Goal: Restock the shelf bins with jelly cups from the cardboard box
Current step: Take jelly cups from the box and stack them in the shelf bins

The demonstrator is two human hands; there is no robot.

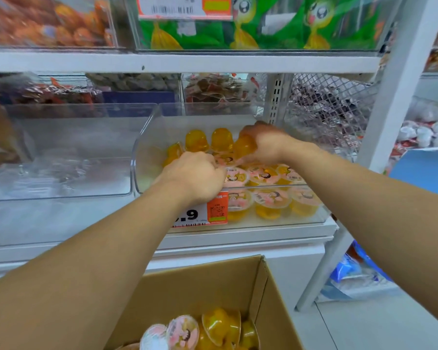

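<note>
Head view: on the far left of the middle shelf sits a clear plastic bin (pixel 68 152), nothing readable inside it through the glare. Just beside it to the right is a second clear bin (pixel 147 137) partly filled with orange jelly cups (pixel 268 205), some lying lid-up with pink printed lids, several at the back turned dome-up. The left hand (pixel 196 175) reaches over this bin's front wall, fingers curled down among the cups; whether it grips one I cannot tell. A price tag (pixel 200 213) on the bin's front shows below that wrist. Further right and deeper in the bin, the right hand (pixel 261 142) is closed round a single orange jelly cup (pixel 244 147), held above the others. Below, at the bottom centre, the open cardboard box (pixel 202 281) holds more jelly cups piled loosely at its bottom.
</note>
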